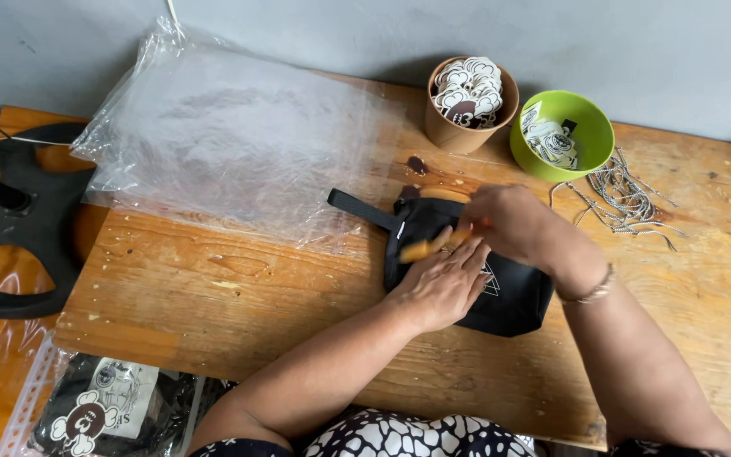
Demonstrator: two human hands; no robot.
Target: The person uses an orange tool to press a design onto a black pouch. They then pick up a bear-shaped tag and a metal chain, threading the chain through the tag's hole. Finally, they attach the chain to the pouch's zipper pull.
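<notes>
A small black fabric pouch [511,298] with a strap [361,208] lies on the wooden table [239,296]. My left hand [443,282] rests flat on top of the pouch, fingers spread, pressing it down. My right hand [511,224] hovers over the pouch's upper edge, fingers pinched on a small orange object [420,249] that is blurred by motion. What the orange object is cannot be made out.
A stack of clear plastic bags [230,135] lies at the back left. A brown paper cup of round tags [470,101] and a green bowl [587,135] stand at the back, silver ball chains [623,195] beside them. A packed bag [103,410] lies below the table's front left.
</notes>
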